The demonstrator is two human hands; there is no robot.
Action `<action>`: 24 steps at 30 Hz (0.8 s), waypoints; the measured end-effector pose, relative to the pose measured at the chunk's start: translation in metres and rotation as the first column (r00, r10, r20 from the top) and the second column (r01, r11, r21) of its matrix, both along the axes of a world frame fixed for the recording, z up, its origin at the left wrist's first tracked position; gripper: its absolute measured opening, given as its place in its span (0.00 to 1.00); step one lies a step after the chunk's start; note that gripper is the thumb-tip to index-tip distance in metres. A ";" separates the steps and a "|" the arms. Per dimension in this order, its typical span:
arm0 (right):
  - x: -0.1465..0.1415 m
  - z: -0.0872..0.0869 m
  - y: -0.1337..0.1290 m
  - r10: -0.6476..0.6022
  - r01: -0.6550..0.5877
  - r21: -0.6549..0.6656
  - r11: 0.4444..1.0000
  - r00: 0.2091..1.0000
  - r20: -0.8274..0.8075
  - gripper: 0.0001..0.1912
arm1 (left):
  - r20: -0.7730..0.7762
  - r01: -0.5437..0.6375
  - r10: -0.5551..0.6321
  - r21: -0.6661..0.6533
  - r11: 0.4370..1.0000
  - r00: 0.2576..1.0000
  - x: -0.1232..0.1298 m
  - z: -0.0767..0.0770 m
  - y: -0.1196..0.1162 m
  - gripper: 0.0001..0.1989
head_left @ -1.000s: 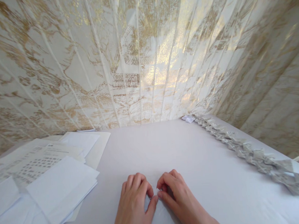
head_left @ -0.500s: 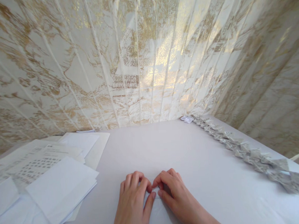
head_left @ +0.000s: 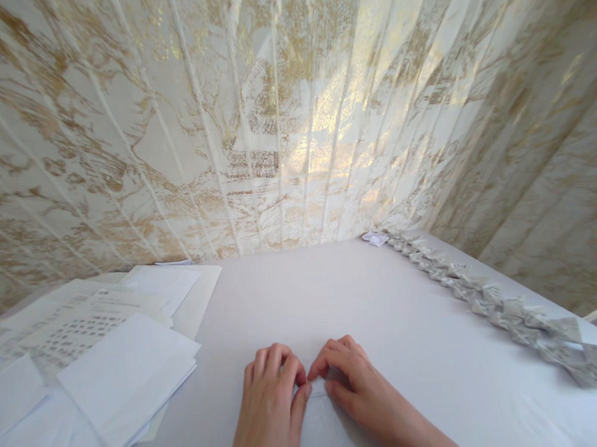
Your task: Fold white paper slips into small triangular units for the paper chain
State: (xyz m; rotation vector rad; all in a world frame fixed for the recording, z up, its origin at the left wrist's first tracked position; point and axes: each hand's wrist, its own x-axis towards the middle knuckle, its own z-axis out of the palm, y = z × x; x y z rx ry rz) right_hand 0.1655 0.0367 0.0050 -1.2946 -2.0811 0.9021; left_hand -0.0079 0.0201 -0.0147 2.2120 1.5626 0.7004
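A sheet of white paper [head_left: 316,423] lies at the near middle of the table, with a crease or folded edge across its far end. My left hand [head_left: 275,398] has thumb and forefinger pinched together on that far edge. Beside it, my right hand [head_left: 354,390] curls over the same edge, forefinger close to the left fingertips and thumb on the paper a little apart. Both palms face down, and they cover the sides of the sheet. Its near end runs out of view.
Loose white sheets [head_left: 131,372] and a printed page [head_left: 83,321] pile up at the left. Along the right edge runs a row of several folded grey paper pieces [head_left: 503,313], with a white folded piece [head_left: 375,238] at its far end. A gold-patterned curtain [head_left: 273,118] hangs behind the white table [head_left: 292,290].
My right thumb has slid slightly right along the paper's edge, away from the left thumb. My left thumb and forefinger have closed together. The whole view has shifted a little.
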 end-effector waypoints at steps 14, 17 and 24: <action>0.000 -0.002 -0.004 -0.026 0.027 0.021 0.999 0.999 -0.029 0.21 | 0.022 0.013 -0.013 0.015 1.000 1.000 -0.001 -0.004 -0.002 0.04; 0.000 -0.003 -0.004 -0.022 0.023 0.036 0.999 0.999 -0.032 0.16 | 0.053 0.002 -0.006 0.061 0.998 0.999 -0.001 -0.005 -0.004 0.05; 0.000 -0.005 -0.008 -0.020 0.022 0.070 0.997 1.000 -0.024 0.11 | 0.065 0.107 -0.108 0.014 0.994 0.992 -0.006 -0.006 -0.002 0.04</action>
